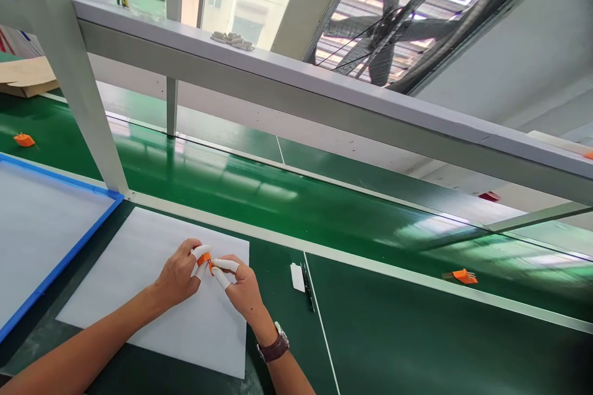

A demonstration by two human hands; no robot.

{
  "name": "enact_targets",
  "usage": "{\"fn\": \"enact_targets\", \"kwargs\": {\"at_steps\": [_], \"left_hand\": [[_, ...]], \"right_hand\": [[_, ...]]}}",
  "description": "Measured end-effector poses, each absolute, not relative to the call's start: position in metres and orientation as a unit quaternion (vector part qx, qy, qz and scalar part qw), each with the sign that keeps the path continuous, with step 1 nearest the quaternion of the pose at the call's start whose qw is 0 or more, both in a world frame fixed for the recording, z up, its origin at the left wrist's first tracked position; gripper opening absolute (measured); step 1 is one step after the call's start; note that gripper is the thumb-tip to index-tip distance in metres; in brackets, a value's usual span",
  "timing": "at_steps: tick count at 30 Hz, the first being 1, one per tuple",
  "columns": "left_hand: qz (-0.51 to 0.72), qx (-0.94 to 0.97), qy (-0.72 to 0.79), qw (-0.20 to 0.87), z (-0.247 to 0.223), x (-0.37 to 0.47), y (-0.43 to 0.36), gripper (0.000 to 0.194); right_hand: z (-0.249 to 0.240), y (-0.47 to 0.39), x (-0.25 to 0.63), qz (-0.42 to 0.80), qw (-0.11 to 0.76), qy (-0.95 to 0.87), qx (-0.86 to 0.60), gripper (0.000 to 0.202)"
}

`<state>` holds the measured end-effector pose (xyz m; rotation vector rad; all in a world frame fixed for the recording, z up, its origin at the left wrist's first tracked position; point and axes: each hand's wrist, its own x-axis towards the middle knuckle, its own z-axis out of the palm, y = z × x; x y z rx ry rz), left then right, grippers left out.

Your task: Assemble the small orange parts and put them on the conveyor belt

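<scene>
Over a white sheet [185,333] on the dark green table, my two hands meet at small orange parts. My left hand [181,270], with white covers on some fingertips, pinches an orange piece [204,258]. Close beside it on the right, my right hand [238,284] grips a smaller orange piece [212,268], its thumb and forefinger also in white covers. Whether the two pieces touch is hard to tell, as the fingertips hide part of them. A watch is on my right wrist.
Orange plug-like pieces lie on the green belt at far left [24,140] and at right [464,276]. A blue-edged white board [60,222] is at left. Right of the sheet lie a white card [297,278] and a black pen [307,287]. A metal frame [324,89] crosses above the belt.
</scene>
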<state>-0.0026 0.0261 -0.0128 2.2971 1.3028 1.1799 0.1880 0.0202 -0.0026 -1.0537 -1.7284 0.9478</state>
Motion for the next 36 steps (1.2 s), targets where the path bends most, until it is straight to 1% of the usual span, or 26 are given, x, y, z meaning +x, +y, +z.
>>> {"fn": "enact_targets", "kwargs": {"at_steps": [2, 4, 5, 7, 9, 12, 19, 22, 24, 27, 30, 36], "left_hand": [[0.397, 0.784, 0.462, 0.117, -0.013, -0.002, 0.026, 0.022], [0.393, 0.774, 0.472, 0.155, -0.012, -0.002, 0.026, 0.021], [0.393, 0.765, 0.474, 0.187, -0.011, -0.002, 0.026, 0.024], [0.400, 0.743, 0.473, 0.253, -0.010, -0.002, 0.027, 0.032], [0.412, 0.721, 0.469, 0.302, -0.009, -0.003, 0.028, 0.035], [0.411, 0.698, 0.466, 0.355, -0.005, -0.004, 0.028, 0.034], [0.367, 0.649, 0.472, 0.471, 0.002, -0.003, 0.027, 0.036], [0.370, 0.584, 0.485, 0.535, -0.002, 0.000, 0.027, 0.031], [0.377, 0.527, 0.490, 0.583, -0.004, 0.001, 0.028, 0.033], [0.368, 0.476, 0.482, 0.637, 0.000, 0.001, 0.028, 0.039], [0.341, 0.480, 0.452, 0.670, 0.011, -0.002, 0.030, 0.039], [0.336, 0.505, 0.399, 0.687, 0.019, -0.004, 0.029, 0.041]], "right_hand": [[-0.005, 0.020, 0.188, 0.343, 0.471, -0.709, -0.397, 0.022], [-0.005, 0.020, 0.189, 0.303, 0.495, -0.726, -0.369, 0.029], [-0.005, 0.020, 0.189, 0.289, 0.499, -0.732, -0.362, 0.032], [-0.006, 0.019, 0.189, 0.277, 0.494, -0.737, -0.369, 0.037], [-0.007, 0.018, 0.189, 0.288, 0.484, -0.731, -0.385, 0.039], [-0.009, 0.017, 0.190, 0.306, 0.473, -0.734, -0.379, 0.039], [-0.003, 0.019, 0.194, 0.256, 0.448, -0.798, -0.310, 0.051], [-0.001, 0.018, 0.194, 0.243, 0.459, -0.802, -0.296, 0.056], [-0.002, 0.016, 0.193, 0.231, 0.474, -0.796, -0.295, 0.059], [-0.005, 0.014, 0.191, 0.227, 0.484, -0.787, -0.308, 0.059], [-0.008, 0.014, 0.190, 0.225, 0.486, -0.781, -0.320, 0.056], [-0.015, 0.017, 0.193, 0.249, 0.497, -0.761, -0.336, 0.048]]}}
